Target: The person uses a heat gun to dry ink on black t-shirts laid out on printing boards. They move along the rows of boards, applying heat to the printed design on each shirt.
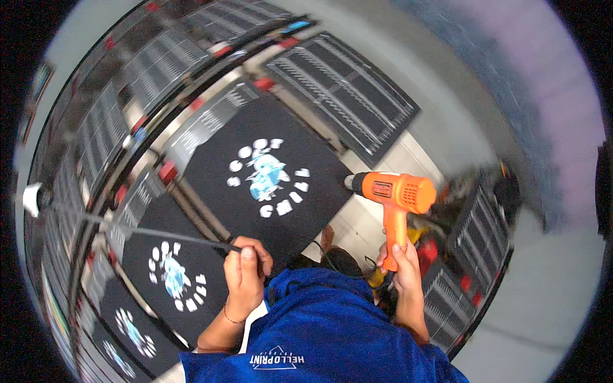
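Note:
My right hand [406, 267] is wrapped round the handle of an orange heat gun [397, 193]. The gun's metal nozzle points left, beside the edge of a black shirt [300, 134] that lies flat on a printing board. White lettering and a light blue figure make up the print [267, 175] on this shirt. In my left hand [246, 281], the fingers close round the dark end of a long thin grey rod [169, 236]. The rod stretches leftward, above a second black shirt [211, 274] with the same kind of print.
Several more printed black shirts [153, 360] lie in a row at lower left. Bare dark boards with grey stripes [345, 89] stand at the far side and at right [479, 223]. A rail [150, 118] with red parts curves along the left. Pale floor tiles [408, 156] show between boards.

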A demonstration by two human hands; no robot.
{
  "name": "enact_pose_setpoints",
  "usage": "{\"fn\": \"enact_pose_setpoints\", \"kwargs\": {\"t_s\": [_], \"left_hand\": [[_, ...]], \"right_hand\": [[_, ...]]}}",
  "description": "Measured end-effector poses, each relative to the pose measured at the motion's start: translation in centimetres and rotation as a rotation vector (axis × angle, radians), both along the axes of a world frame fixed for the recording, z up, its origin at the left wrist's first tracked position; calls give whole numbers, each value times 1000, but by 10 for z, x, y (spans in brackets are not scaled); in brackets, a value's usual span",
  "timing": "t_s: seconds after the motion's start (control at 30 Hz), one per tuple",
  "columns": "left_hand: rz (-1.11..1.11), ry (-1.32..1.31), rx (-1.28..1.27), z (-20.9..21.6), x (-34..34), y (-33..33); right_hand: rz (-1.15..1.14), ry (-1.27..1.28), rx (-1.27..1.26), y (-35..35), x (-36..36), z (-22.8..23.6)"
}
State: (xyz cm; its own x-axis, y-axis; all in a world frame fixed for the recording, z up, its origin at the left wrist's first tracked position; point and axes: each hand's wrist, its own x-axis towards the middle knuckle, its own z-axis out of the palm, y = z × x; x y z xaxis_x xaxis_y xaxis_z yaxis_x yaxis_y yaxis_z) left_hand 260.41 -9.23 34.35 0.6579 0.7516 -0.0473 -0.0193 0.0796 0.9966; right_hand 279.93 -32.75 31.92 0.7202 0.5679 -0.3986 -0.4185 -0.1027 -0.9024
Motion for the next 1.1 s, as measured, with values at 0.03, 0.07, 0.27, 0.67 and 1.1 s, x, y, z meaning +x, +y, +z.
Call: {"fn": "enact_pose_setpoints", "kwargs": {"t_s": [0.03, 0.07, 0.27, 0.67, 1.1], "left_hand": [[62, 18, -43, -3, -10, -5], [127, 31, -85, -7, -20, -12], [684, 377, -29, -26, -58, -55], [1492, 772, -125, -221, -245, -140], [1631, 1524, -65, -249, -233, -64]], "right_hand": [[111, 6, -18, 19, 15, 1], [224, 8, -32, 39, 30, 2], [721, -27, -96, 143, 95, -12], [1043, -136, -154, 274, 86, -24], [1018, -243, -227, 275, 69, -35]]}}
